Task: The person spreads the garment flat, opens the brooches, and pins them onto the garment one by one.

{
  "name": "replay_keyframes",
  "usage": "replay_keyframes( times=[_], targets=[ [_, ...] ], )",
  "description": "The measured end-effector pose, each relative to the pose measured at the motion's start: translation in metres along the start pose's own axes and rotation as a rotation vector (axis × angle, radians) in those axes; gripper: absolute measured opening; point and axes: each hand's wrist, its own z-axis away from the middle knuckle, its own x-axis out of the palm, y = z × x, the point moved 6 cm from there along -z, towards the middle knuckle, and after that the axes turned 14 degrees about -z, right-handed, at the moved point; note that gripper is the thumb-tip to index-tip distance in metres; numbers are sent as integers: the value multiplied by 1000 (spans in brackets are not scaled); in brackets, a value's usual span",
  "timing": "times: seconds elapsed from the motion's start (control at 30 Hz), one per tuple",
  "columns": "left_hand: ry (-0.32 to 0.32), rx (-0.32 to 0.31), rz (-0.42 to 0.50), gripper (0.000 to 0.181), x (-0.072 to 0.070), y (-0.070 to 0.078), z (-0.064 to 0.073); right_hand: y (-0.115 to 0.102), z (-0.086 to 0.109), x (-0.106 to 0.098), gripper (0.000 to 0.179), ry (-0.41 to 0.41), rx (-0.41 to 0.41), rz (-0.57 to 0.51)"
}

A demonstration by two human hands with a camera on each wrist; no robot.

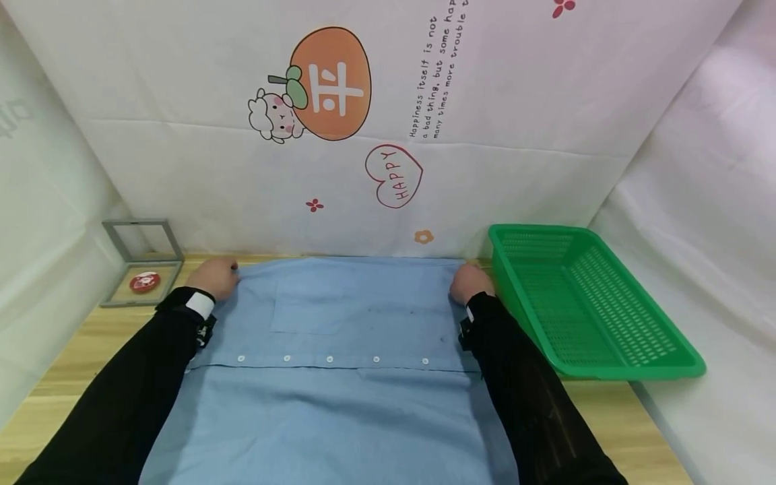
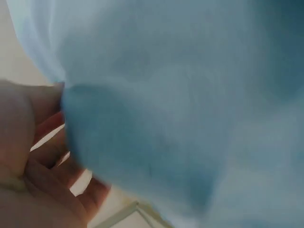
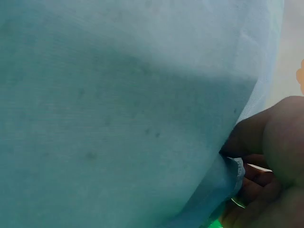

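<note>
A light blue button-up shirt [image 1: 364, 296] spreads across the wooden table, with a row of white buttons [image 1: 330, 359] running crosswise and a chest pocket [image 1: 306, 310] showing at its upper left. My left hand [image 1: 215, 276] pinches the shirt's far left corner between thumb and fingers, as the left wrist view shows close up. At the far right corner my right hand [image 1: 469, 281] pinches the fabric; in the right wrist view the hemmed edge [image 3: 237, 173] folds over at the fingertips. The near part of the shirt runs out of the head view.
A green plastic basket [image 1: 630, 370] stands just right of my right forearm. Left of my left hand is an open grey-framed box [image 1: 172, 273] with a red round item [image 1: 145, 282] in it. A printed white cloth [image 1: 242, 195] hangs behind the table.
</note>
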Motion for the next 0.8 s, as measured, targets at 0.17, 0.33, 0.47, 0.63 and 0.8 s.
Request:
replay_keyframes(
  times=[0.17, 0.33, 0.47, 0.63, 0.8],
  targets=[
    [-76, 21, -112, 27, 7, -10, 1, 0, -3, 2, 23, -30, -16, 31],
    [-46, -28, -104, 22, 8, -16, 5, 0, -1, 1, 26, -55, -49, 34],
    [-4, -113, -130, 22, 5, -14, 6, 2, -1, 1, 28, -75, -69, 32],
    [80, -214, -178, 20, -4, 12, -4, 2, -1, -2, 26, -87, -66, 33],
    [155, 45, -129, 40, -5, 74, -17, 0, 0, -2, 24, -112, -72, 53]
  ],
)
